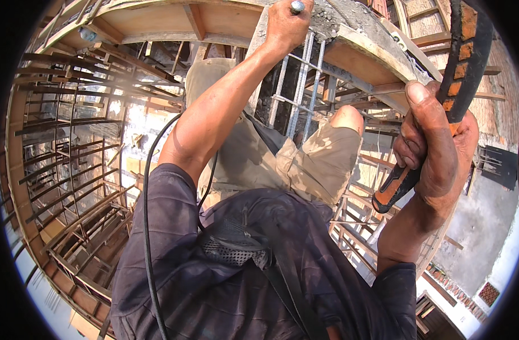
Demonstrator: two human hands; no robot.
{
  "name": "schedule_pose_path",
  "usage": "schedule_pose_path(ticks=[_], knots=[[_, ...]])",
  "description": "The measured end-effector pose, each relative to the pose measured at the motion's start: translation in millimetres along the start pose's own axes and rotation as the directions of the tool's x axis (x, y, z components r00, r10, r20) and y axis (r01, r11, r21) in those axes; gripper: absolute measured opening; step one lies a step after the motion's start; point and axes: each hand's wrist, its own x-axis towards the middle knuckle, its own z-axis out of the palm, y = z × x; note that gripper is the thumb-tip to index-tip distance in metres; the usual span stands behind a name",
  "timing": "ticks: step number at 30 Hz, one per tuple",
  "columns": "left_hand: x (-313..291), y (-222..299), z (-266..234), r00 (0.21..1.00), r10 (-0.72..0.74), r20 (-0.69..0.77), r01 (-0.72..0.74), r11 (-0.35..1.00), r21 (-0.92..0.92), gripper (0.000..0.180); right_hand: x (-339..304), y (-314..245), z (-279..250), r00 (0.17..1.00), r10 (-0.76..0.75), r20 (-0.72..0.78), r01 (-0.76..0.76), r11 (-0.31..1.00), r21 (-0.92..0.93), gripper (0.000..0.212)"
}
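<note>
At the top centre, my left hand point(288, 25) is wrapped round a steel chisel point(297, 7). Only its round, shiny end shows above the fist; the rest is hidden. Broken grey concrete point(330, 20) lies right beside that hand. On the right, my right hand point(441, 136) is raised and closed round the black and orange handle of a hammer point(462, 62). The handle's lower end sticks out below the fingers, and the hammer's head is not visible. The two hands are well apart.
Upright ribbed steel bars point(295, 93) tied with cross bars stand between my knees. Curved wooden formwork point(152, 24) runs along the top, with more formwork point(367, 62) at the right. Timber scaffolding point(67, 147) drops away on the left. A black cable point(148, 226) hangs along my left arm.
</note>
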Motion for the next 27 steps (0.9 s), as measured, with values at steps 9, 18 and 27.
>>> schedule_pose_path(ticks=[9, 18, 27], knots=[[11, 17, -12, 0.940, 0.273, 0.203, -0.225, 0.946, -0.232, 0.047, 62, 80, 25, 0.920, 0.159, 0.357, -0.012, 0.925, -0.380, 0.035], [23, -11, -4, 0.979, 0.032, 0.203, -0.059, 0.990, 0.128, 0.052, 39, -51, -26, 0.885, -0.443, 0.140, 0.455, 0.888, -0.067, 0.028], [27, 3, -9, 0.930, 0.212, 0.300, -0.223, 0.975, 0.003, 0.039, 62, 77, 21, 0.888, 0.314, 0.335, -0.198, 0.921, -0.336, 0.030]])
